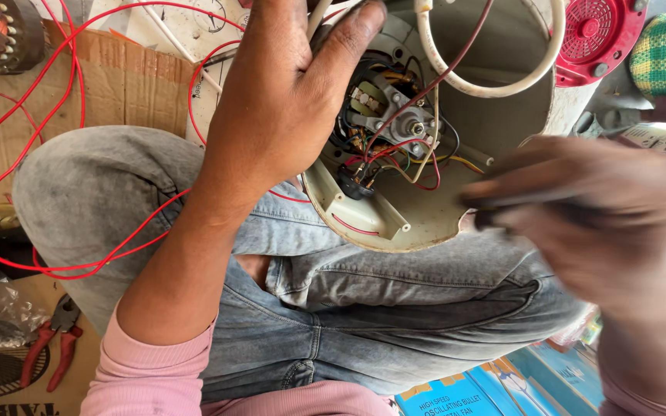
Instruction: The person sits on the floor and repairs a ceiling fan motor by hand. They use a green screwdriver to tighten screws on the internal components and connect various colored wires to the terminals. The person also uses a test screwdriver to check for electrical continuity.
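Head view: left hand (287, 100) grips rim of beige plastic fan motor housing (395, 219), which rests on lap in grey jeans (348, 308); motor & coloured wires exposed inside. Right hand (603, 216), blurred, pinched round thin dark tool (502, 202) just beside housing edge. Loose red wire (55, 266) over left knee; red-handled pliers (54, 339) on floor
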